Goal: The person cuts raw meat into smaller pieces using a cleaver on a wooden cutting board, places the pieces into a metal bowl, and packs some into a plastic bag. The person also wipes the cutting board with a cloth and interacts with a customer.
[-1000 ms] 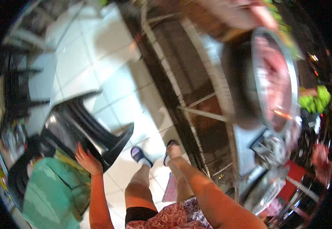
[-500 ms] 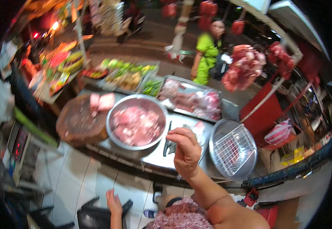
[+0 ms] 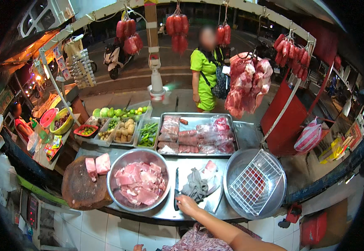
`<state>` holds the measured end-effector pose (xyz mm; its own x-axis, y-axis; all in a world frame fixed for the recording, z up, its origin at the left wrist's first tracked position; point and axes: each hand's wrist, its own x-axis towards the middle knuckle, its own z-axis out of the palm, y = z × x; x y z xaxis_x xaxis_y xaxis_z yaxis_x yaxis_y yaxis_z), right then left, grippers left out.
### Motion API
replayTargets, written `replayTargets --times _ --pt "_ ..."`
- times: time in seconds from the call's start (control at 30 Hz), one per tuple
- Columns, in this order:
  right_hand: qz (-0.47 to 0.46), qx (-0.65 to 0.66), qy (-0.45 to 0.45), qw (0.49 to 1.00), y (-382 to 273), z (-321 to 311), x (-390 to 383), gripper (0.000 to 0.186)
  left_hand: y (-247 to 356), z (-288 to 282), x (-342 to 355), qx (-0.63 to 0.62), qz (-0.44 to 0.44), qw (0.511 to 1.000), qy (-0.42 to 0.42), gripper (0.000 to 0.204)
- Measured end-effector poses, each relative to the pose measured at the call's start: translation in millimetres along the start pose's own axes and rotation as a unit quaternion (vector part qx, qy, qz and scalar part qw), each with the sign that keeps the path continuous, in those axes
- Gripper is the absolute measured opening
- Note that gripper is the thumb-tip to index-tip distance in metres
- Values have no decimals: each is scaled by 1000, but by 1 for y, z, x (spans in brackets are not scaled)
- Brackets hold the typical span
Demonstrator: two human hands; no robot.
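My right hand [image 3: 187,205] reaches to the front of the metal work surface, its fingers closed at the dark handle of a knife [image 3: 176,180]. The knife lies lengthwise with its blade pointing away from me. Just right of it are a crumpled grey cloth [image 3: 196,185] and a clear plastic bag [image 3: 212,180] near a pale pink piece of meat [image 3: 210,167]. To the left stands a steel basin [image 3: 111,184] of cut raw meat [image 3: 138,180]. Only some fingers of my left hand [image 3: 139,247] show at the lower edge; their grip is hidden.
At left, a round wooden chopping block [image 3: 79,188] bears two meat chunks [image 3: 103,163]. A basin [image 3: 279,209] with a wire rack [image 3: 257,180] stands right. Behind are a tray of packed meat [image 3: 162,125] and vegetable bins [image 3: 137,142]. Meat [image 3: 249,83] hangs overhead; a person in green [image 3: 205,65] stands beyond.
My right hand has come down from above the work surface to the knife handle. My left hand has dropped mostly out of view. The view has tilted up, showing more of the street.
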<state>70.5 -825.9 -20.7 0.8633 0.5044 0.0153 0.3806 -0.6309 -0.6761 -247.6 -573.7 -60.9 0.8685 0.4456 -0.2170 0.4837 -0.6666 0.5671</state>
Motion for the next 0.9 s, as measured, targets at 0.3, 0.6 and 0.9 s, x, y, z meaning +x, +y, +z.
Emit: replayTargets --times 0.3,0.6,0.9 --pt "75 -89 -61 991 79 -63 -58 27 100 -45 162 94 189 960 186 42" --pt "196 -16 65 978 -12 -155 -21 80 131 -44 265 122 256 951 122 63" --pt "25 -49 545 836 -109 -471 89 93 118 -33 282 103 285 949 88 64"
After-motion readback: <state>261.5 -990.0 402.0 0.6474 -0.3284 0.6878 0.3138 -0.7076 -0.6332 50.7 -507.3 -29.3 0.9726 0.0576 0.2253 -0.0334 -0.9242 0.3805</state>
